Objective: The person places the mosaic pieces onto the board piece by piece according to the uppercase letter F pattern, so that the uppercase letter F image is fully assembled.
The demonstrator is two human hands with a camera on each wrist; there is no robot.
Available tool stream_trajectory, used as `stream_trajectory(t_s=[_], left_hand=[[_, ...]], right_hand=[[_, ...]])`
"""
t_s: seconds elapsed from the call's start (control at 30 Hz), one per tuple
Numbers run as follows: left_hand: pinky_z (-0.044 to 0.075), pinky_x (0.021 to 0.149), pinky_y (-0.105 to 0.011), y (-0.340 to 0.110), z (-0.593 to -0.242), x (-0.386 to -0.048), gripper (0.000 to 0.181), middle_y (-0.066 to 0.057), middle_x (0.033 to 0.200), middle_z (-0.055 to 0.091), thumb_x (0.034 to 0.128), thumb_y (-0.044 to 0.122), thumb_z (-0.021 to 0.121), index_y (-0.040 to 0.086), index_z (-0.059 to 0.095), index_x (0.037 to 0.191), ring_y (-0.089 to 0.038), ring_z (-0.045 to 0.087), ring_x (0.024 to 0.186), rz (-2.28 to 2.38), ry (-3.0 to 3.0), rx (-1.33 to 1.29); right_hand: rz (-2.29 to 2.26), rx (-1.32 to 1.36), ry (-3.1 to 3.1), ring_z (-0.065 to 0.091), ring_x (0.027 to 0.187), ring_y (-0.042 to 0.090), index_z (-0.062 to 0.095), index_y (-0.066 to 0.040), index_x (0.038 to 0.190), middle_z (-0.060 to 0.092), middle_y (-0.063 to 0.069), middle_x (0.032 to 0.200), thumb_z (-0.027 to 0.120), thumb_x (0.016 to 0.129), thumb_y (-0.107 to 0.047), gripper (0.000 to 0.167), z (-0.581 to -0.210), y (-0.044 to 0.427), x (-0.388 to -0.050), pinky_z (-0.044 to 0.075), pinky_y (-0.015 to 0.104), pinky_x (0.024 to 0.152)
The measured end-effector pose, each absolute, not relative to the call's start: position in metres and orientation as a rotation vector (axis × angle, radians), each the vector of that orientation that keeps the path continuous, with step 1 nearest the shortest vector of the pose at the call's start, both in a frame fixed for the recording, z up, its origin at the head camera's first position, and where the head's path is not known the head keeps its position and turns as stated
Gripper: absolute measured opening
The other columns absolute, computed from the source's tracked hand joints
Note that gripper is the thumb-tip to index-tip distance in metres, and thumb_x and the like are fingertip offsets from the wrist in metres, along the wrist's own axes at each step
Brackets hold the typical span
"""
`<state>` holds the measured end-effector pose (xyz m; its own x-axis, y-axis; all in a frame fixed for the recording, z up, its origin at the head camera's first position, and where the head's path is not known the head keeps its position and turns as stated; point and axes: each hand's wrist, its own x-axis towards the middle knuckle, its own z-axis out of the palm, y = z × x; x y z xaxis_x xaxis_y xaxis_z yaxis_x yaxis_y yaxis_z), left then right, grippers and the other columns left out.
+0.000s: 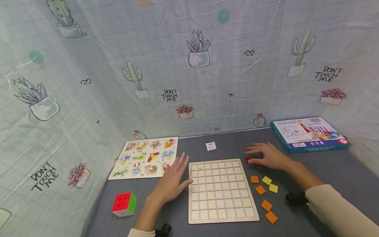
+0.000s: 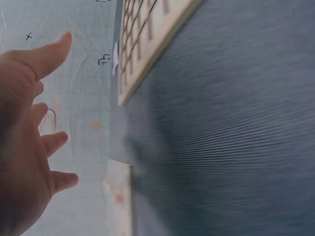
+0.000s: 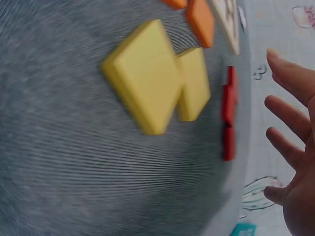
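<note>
Holds left hand (image 1: 171,181) and right hand (image 1: 270,156) spread-fingered and empty, with flat red tiles (image 3: 229,104) of wood or plastic just under the right fingertips, likely light, stiff, slick, best pinched by opposite edges.

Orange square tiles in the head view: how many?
4, in a slanting column right of the pale wooden grid board: top tile, second tile, third tile, bottom tile.
</note>
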<state>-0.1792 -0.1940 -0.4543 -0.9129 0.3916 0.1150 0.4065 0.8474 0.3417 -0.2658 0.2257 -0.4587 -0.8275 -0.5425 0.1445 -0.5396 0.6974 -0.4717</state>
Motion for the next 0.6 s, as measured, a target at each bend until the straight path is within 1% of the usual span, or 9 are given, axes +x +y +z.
stream_trajectory(t_s=[0.07,0.2,0.4,0.6], left_hand=[[0.026,0.116,-0.077,-0.196,-0.462,-0.173,0.079,-0.004,0.174,0.016,0.1003,0.042,0.062,0.02,0.021,0.165,-0.039,0.022,0.159,-0.595,-2.995,-0.637],[0.027,0.114,-0.078,-0.196,-0.475,-0.162,0.073,-0.01,0.172,0.022,0.1021,0.035,0.06,0.015,0.026,0.163,-0.045,0.025,0.156,-0.672,-3.017,-0.654],[0.025,0.112,-0.08,-0.193,-0.486,-0.151,0.067,-0.016,0.17,0.026,0.1022,0.031,0.059,0.008,0.034,0.16,-0.051,0.025,0.154,-0.734,-3.065,-0.687],[0.02,0.115,-0.08,-0.192,-0.485,-0.147,0.066,-0.012,0.172,0.023,0.1032,0.034,0.057,0.011,0.033,0.161,-0.048,0.021,0.157,-0.778,-3.147,-0.682]], right_hand=[[-0.808,-0.913,2.878,0.051,0.136,0.051,0.076,-0.011,0.123,0.067,0.019,0.136,0.077,0.09,-0.033,0.039,-0.466,0.227,-0.267,0.018,0.086,0.107],[-0.789,-0.89,2.879,0.053,0.134,0.05,0.078,-0.012,0.119,0.069,0.018,0.134,0.077,0.089,-0.034,0.037,-0.476,0.228,-0.268,0.02,0.086,0.106],[-0.765,-0.884,2.886,0.055,0.132,0.049,0.078,-0.011,0.119,0.07,0.018,0.133,0.077,0.089,-0.032,0.036,-0.486,0.228,-0.269,0.022,0.086,0.106],[-0.748,-0.891,2.924,0.06,0.128,0.046,0.078,-0.011,0.118,0.074,0.013,0.126,0.077,0.089,-0.025,0.032,-0.489,0.226,-0.269,0.023,0.084,0.106]])
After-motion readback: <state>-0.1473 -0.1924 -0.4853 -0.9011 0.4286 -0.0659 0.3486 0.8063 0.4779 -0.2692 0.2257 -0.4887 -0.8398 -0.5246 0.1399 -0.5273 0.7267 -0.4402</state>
